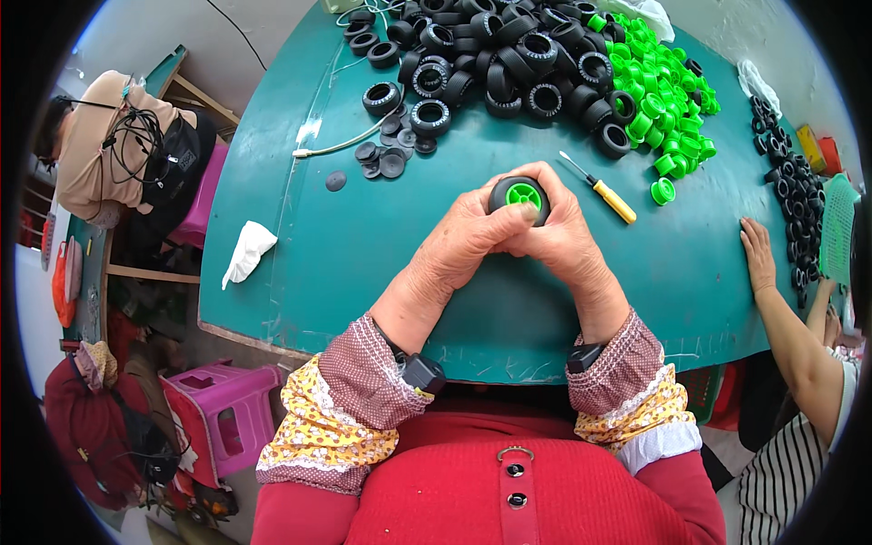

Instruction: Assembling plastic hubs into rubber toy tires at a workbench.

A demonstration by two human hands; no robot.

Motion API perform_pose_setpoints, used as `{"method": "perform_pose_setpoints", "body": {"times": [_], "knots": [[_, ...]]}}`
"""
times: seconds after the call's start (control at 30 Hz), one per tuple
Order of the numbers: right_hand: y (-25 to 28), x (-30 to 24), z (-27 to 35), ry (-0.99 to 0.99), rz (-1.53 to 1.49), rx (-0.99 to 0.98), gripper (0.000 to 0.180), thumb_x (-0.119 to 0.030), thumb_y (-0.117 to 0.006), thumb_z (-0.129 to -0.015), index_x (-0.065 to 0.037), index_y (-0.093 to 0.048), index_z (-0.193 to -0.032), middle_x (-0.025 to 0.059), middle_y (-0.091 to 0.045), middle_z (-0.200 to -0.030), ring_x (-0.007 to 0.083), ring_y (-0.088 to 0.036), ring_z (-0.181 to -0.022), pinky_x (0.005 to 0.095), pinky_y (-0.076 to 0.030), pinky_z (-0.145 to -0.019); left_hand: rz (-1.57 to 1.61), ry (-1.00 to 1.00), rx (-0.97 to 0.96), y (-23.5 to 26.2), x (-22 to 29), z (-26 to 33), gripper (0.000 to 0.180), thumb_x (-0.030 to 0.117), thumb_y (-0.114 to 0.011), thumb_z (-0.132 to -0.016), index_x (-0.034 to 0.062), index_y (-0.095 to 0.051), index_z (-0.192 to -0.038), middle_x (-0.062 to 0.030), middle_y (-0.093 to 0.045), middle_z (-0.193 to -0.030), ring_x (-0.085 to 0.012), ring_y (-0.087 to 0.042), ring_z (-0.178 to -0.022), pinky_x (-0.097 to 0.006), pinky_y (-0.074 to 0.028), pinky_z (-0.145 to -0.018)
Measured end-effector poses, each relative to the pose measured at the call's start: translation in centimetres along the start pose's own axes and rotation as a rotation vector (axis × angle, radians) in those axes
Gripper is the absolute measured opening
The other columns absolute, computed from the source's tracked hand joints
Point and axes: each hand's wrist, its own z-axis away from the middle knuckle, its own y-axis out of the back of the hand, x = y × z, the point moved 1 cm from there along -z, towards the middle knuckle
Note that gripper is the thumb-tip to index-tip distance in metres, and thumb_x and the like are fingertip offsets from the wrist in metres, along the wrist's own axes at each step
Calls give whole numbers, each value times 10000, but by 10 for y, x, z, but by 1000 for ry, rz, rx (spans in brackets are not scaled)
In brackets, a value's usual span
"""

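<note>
Pale walls (763, 36), pink plastic stools (222, 389)

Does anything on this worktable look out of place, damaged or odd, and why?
A crumpled white tissue lies alone at left on the green table, apart from the black tyres and green hubs, so it looks misplaced. The table's near side looks scratched. The wheel between the left hand and right hand shows no obvious damage.

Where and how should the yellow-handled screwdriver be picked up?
Probably by the middle of its handle, from above and the right, gripping across its length. The handle is thicker than the thin shaft and lies at the screwdriver's near, right end; the shaft points away and left. The right hand is closest, but it's on the wheel.
</note>
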Motion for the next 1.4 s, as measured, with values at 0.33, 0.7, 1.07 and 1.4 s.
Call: {"method": "perform_pose_setpoints", "body": {"times": [0.33,0.7,1.07,1.4], "knots": [[-10,-4,4,240,235,126,484,-123,-729,-590,-60,-495,-1008,90,-577,-924,162,-572,-834,284,-459,-753,122,-156,-45,1,1,-6,336,203,-548,-831,-33,-509,-1067,-59,-542,-961,-106,-534,-866,-225,-444,-773],[-5,4,-1,19,173,-72,481,-114,-720,-646,-51,-485,-1061,83,-605,-873,190,-600,-779,291,-481,-693,150,-23,-16,7,-3,-8,285,177,-550,-822,-37,-520,-1006,-78,-574,-887,-147,-582,-803,-250,-487,-736],[8,-3,-3,-14,19,-199,493,-41,-699,-652,-54,-470,-1088,12,-550,-911,136,-553,-815,253,-465,-719,19,52,46,7,-3,-4,244,162,-562,-805,-22,-539,-964,-61,-576,-857,-109,-576,-747,-235,-493,-671],[-7,-1,2,234,326,-60,570,-214,-777,-592,-49,-501,-1063,97,-545,-1033,191,-543,-949,292,-441,-799,320,-1,178,7,-5,-9,331,277,-527,-858,-16,-503,-1010,-59,-567,-869,-134,-581,-743,-249,-503,-678]]}}
